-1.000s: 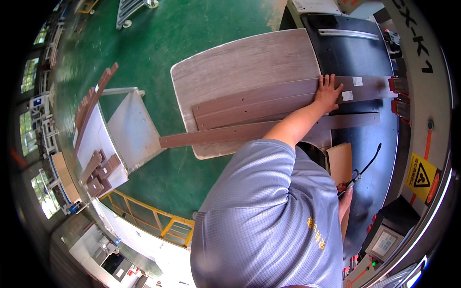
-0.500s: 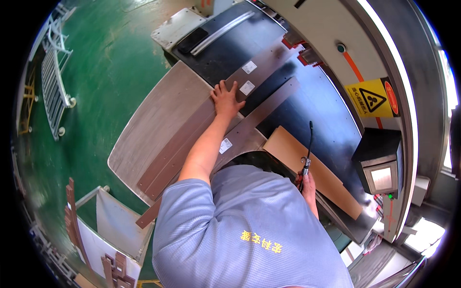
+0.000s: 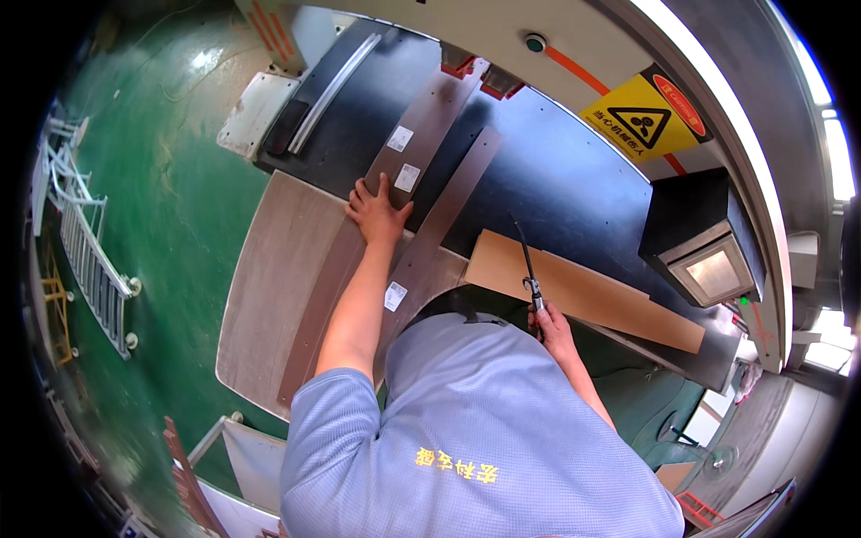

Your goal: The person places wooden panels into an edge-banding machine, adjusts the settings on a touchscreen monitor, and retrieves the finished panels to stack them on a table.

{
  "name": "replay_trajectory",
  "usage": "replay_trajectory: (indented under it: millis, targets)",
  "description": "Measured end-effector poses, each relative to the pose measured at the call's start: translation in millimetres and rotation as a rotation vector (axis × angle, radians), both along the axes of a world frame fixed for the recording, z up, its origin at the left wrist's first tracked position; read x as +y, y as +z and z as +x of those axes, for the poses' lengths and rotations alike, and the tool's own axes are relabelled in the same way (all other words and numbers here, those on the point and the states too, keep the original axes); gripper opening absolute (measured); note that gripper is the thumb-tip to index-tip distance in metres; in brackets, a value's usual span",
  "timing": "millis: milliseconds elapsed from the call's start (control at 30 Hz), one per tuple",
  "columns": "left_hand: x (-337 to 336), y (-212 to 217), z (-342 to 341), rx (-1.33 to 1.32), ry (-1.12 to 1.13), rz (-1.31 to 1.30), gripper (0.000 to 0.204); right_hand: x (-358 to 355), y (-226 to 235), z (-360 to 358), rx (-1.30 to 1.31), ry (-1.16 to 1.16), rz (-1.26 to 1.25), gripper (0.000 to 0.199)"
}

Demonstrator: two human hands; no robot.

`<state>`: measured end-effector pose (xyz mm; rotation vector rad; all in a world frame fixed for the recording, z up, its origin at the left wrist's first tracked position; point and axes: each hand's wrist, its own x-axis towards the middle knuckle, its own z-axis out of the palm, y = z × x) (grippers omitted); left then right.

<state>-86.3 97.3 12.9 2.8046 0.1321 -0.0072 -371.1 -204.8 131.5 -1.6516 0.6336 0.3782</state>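
Note:
My left hand (image 3: 378, 215) lies flat with fingers spread on a long brown board (image 3: 429, 117), just below two white labels stuck on it. The board runs from the pale wooden side table (image 3: 269, 278) across the black machine table toward red fittings (image 3: 500, 85). In my right hand (image 3: 554, 330) is an air blow gun (image 3: 535, 291) with a thin black nozzle pointing up and away, above a tan panel (image 3: 583, 287). A second brown board (image 3: 457, 184), with one white label, lies to the right of the first. My left forearm hides part of the boards.
A machine beam with a yellow warning sign (image 3: 647, 117) and a black box with a lit window (image 3: 704, 255) overhang the right side. A metal rail (image 3: 336, 90) lies at the far left of the table. A rack (image 3: 94, 269) and a cart (image 3: 256, 457) stand on the green floor.
The whole view has swung round, shifting the table and machine in the picture. My left hand stays on the labelled board. The blow gun's nozzle now leans more to the left.

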Motion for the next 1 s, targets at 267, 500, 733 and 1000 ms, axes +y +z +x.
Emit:
replay_trajectory:
  millis: [267, 500, 733, 1000]
  targets:
    - [-2.7, -2.1, 0.5, -0.022, -0.009, 0.019, 0.086, 0.5, 3.1, -4.7, 0.081, -0.06, 0.032, 0.035]
    - [8.0, 20.5, -75.1, -0.013, -0.609, -0.112, 0.08, -10.0, -10.3, -23.4, 0.045, -0.138, 0.071, 0.031]
    - [5.1, 13.3, -141.9, 0.199, -0.547, 0.002, 0.079, -25.5, -34.9, -73.8, 0.034, -0.439, 0.109, 0.029]
    - [-74.8, -9.3, -112.7, 0.253, -0.718, -0.114, 0.074, -56.5, -56.4, -94.0, -0.107, -0.566, 0.025, 0.037]
